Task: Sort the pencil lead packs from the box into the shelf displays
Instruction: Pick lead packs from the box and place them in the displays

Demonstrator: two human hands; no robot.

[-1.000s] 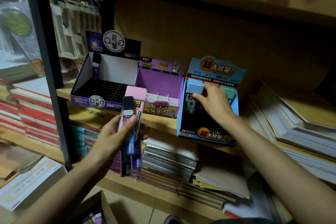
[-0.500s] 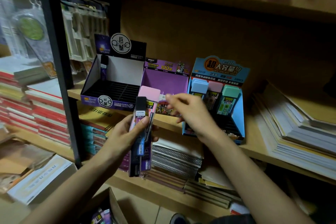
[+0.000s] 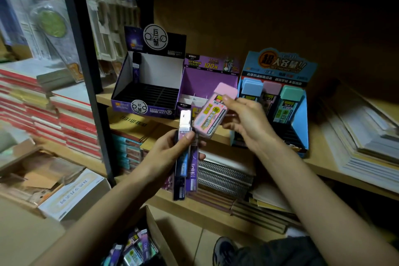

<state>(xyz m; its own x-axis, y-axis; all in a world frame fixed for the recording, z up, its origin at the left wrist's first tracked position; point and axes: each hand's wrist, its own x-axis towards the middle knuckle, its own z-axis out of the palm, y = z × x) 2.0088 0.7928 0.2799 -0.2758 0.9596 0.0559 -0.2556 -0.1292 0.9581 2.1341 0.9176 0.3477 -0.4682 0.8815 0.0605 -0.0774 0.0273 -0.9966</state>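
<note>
"100" on purple display point(image 3: 210, 65), "大容量" on blue display point(image 3: 278, 65)

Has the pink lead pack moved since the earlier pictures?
Yes. The pink lead pack left the dark lead packs in the left hand; the right hand now holds it further right, nearer the blue display.
</note>
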